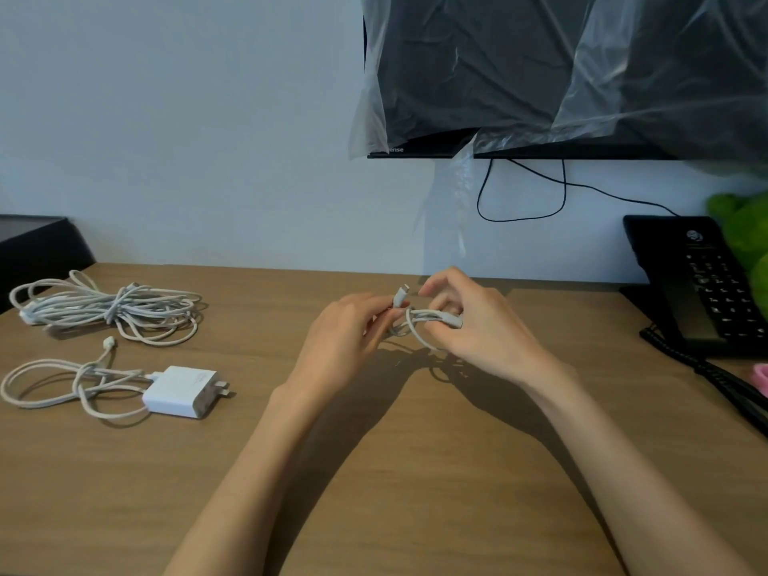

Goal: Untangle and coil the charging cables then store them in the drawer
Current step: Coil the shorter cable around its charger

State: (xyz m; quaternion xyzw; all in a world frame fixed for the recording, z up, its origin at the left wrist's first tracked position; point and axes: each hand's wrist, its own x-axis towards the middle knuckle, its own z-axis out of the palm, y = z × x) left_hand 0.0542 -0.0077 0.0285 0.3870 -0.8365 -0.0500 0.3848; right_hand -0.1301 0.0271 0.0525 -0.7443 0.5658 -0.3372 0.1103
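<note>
Your 2 hands meet just above a wooden desk (395,471); between them is a small white cable (417,326), held off the surface. Your left hand (345,330) pinches this cable just below its plug (401,296), thumb and fingers curled together on it; the plug stands up above your fingertips. Your right hand (478,330) grips the looped part of the same cable; its lower fingers are curled round the loops, and a second connector (455,323) pokes out past them to the right. The right forefinger and thumb are bent above the loops, tips close together; you cannot tell whether they touch the cable.

Well to the left of your left fingers, a larger cable bundle (108,309) lies on the desk, wrapped round its middle; nearer you than that lies a white charger (180,392) with 1 loosely looped charger cable (70,388). Well to the right of your right fingers sits a black desk phone (706,284) with a coiled cord; a green plush thing (744,226) is beside it. Above your fingers, on the wall, hangs a dark screen (561,76) draped in clear plastic.
</note>
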